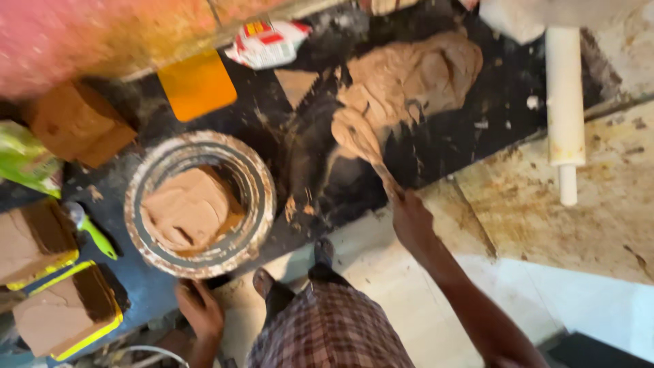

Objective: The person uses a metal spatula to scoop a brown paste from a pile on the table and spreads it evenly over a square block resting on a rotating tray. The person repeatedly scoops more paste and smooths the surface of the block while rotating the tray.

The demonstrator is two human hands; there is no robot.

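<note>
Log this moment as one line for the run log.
left hand: on round mould rim, clay inside | right hand: holds clay-caked trowel at clay heap | white roller: idle

Just one view here, and it's sitting on the person's head, looking steeply down from standing height, taking in their feet near and the dark mat [477, 129] farther off.

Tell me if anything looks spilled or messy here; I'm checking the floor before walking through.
Yes. A big heap of brown paste lies straight on the dark floor sheet, beside the round container, with smears around it. The right hand holds a paste-coated wooden spatula at the heap.
</note>
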